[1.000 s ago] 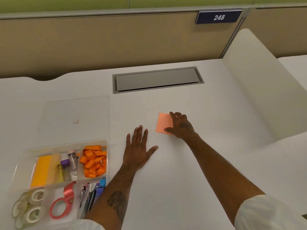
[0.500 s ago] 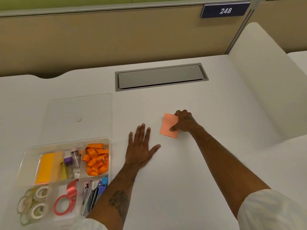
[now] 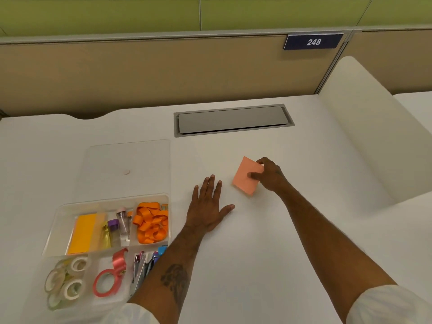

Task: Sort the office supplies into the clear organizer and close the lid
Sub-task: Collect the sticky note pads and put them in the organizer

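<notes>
Right hand pinching pink sticky-note pad by its right edge, thumb on top, fingers curled round far corner; pad tilted, near corner apparently still at the white desk, can't tell for sure. Left hand flat on desk, palm down, fingers spread, holding nothing, just left of and nearer than the pad. Clear organizer at lower left, well apart from the pad, open. Lid lying flat on desk right behind it, edge touching or nearly so. Back row: yellow pad on left, small bottles in middle, orange ribbon on right. Front row: tape rolls on left, pink ribbon roll in middle, clippers and blue bits on right, partly hidden by left forearm. Left forearm crossing organizer's near right corner, between pad and box. Grey cable hatch set into desk behind both hands, closed. Blue plate "248" on tan divider. White side panel at right.
</notes>
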{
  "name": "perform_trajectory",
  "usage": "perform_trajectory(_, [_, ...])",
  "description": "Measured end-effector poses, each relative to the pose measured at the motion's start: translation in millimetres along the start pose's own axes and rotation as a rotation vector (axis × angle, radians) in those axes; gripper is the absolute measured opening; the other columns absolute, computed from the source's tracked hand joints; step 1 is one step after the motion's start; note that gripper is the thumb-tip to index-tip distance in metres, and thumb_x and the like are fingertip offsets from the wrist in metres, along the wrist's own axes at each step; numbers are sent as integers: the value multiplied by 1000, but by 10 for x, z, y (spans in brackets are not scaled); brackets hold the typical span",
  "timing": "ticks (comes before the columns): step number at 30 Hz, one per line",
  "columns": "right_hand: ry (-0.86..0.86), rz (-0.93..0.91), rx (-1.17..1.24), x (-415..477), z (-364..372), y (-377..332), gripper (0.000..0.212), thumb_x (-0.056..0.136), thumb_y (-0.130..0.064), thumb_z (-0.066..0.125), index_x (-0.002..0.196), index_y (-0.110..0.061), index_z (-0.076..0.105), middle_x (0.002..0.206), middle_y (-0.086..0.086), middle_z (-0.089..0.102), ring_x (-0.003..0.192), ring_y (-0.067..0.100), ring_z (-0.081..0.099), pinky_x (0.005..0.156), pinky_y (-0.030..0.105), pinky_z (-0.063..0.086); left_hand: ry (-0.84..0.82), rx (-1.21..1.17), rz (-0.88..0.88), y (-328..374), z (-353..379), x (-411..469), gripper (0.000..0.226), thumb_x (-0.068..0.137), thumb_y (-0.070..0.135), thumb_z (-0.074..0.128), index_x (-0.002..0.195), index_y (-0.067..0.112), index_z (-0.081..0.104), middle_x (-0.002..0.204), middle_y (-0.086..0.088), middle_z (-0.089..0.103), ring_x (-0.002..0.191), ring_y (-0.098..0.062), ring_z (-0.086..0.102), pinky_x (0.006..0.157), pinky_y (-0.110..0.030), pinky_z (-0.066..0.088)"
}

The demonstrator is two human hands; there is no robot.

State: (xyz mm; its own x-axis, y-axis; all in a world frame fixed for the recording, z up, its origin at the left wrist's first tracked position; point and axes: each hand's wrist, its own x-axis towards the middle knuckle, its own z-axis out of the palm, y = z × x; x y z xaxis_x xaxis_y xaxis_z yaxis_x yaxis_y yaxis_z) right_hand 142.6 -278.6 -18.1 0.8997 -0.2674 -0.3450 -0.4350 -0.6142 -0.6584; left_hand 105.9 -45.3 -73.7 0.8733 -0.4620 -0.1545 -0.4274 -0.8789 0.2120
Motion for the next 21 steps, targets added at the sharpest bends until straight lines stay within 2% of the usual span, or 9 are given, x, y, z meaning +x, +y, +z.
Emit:
perform_trajectory(2, [53, -52, 60, -85, 21, -161, 42, 86, -31, 68, 121, -14, 51, 117, 7, 59, 103, 26, 55, 75, 30, 42, 33, 12, 12, -56, -114, -50, 93, 81, 78, -1, 153, 21, -8, 160, -4, -20, 147, -20, -20, 120, -46, -6])
perform_trajectory(6, [94, -113, 245, -316, 194, -594, 33, 97, -29, 52, 125, -10, 49, 115, 14, 61, 84, 23, 59, 55, 21, 42, 131, 21, 20, -339, -381, -264, 88, 87, 76, 9, 154, 20, -2, 161, -5, -14, 148, -20, -16, 120, -46, -5])
perform_trajectory(8, [111, -141, 289, -418, 347, -827, 31, 98, -28, 49, 124, -11, 49, 112, 16, 62, 77, 23, 61, 56, 24, 43, 167, 42, 9, -552, -511, -415, 88, 87, 75, 9, 154, 20, -1, 162, -5, -12, 148, -21, -14, 119, -47, -5])
perform_trajectory(16, [32, -220, 329, -920, 1213, -1828, 29, 99, -28, 47, 121, -10, 52, 110, 13, 64, 82, 23, 65, 64, 29, 49, 198, 103, -122, -1721, -919, -1250, 98, 77, 82, -3, 154, 22, -3, 162, -5, -12, 148, -22, -13, 118, -49, -5])
perform_trajectory(21, [-62, -266, 290, -1232, 1777, -2287, 33, 101, -19, 39, 131, -9, 51, 109, 12, 65, 87, 23, 66, 74, 34, 54, 220, 120, -175, -2448, -936, -1842, 98, 80, 81, 0, 154, 18, 1, 162, -5, -9, 149, -21, -10, 120, -51, 0])
